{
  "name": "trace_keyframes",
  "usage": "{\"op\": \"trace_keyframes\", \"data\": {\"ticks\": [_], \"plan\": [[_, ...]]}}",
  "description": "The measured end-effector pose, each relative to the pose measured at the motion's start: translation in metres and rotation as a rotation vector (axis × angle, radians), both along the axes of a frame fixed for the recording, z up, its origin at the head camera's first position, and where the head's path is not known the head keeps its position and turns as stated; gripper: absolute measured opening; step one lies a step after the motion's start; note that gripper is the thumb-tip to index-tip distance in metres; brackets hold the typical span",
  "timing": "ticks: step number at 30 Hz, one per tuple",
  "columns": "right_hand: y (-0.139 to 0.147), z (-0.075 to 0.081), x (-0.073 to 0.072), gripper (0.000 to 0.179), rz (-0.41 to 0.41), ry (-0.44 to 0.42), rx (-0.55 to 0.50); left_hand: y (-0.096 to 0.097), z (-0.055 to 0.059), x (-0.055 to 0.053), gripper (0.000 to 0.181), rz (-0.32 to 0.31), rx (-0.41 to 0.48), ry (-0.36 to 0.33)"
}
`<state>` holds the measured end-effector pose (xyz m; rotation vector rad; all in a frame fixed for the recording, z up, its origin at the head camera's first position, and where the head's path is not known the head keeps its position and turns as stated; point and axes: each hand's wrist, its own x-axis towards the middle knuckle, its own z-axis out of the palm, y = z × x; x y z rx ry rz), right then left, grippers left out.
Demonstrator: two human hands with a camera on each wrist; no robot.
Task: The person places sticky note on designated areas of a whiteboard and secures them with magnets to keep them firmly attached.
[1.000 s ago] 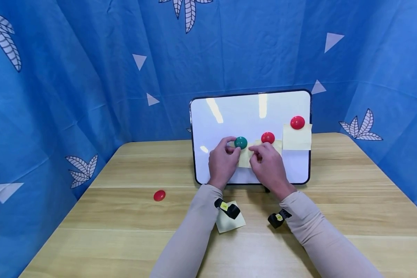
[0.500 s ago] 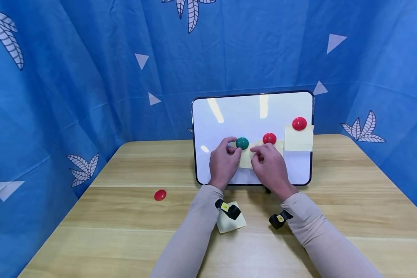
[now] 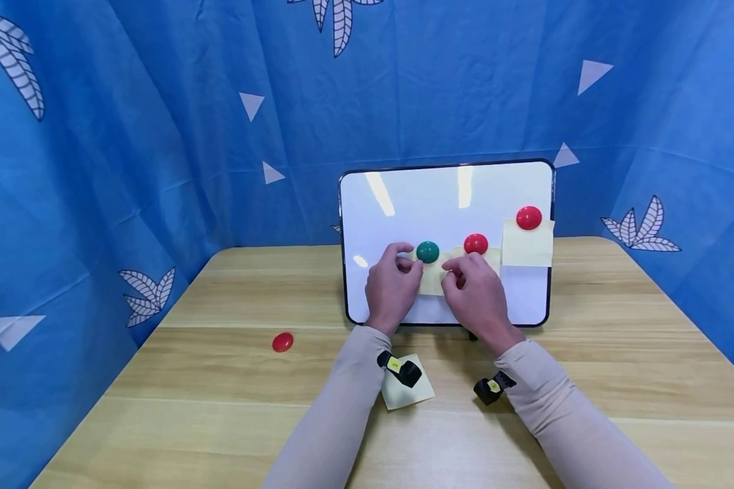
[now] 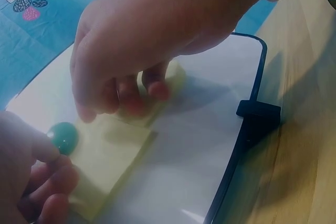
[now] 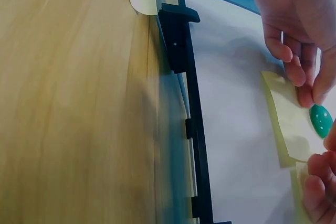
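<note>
In the head view my left hand (image 3: 391, 288) is at a green magnet (image 3: 427, 252) on the whiteboard (image 3: 379, 197), thumb and index finger spread just beside its left edge. The magnet sits at the top of a pale yellow sticky note (image 3: 429, 282). My right hand (image 3: 477, 295) is bent loosely at that note's right side, fingertips at its upper corner. Its knuckles overlap a second note (image 3: 494, 258) under a red magnet (image 3: 476, 243). In the right wrist view the green magnet (image 5: 321, 121) lies between both hands' fingertips.
A third note (image 3: 526, 244) hangs under another red magnet (image 3: 529, 217) at the board's right edge. On the wooden table (image 3: 220, 401) lie a loose red magnet (image 3: 283, 341) and, under the left wrist, a note (image 3: 408, 394). A blue curtain (image 3: 318, 102) stands behind.
My left fingers have drawn slightly away from the green magnet, to the left. My right index finger has bent back a little. The magnet and note stay on the board.
</note>
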<state>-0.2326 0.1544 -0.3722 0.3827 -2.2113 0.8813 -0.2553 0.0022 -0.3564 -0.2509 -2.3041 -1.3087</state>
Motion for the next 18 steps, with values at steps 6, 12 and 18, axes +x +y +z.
{"op": "trace_keyframes", "data": {"ticks": [6,12,18], "plan": [[-0.003,-0.001,0.002,0.014,0.023,-0.013,0.007,-0.003,0.000,0.001,0.025,0.003,-0.025,-0.012],[-0.006,-0.001,0.003,0.013,0.031,-0.028,0.020,-0.003,-0.002,0.007,0.022,-0.015,-0.078,-0.030],[-0.009,-0.002,0.004,0.012,0.049,-0.043,0.042,-0.010,-0.006,0.011,0.013,-0.013,-0.135,-0.029]]}}
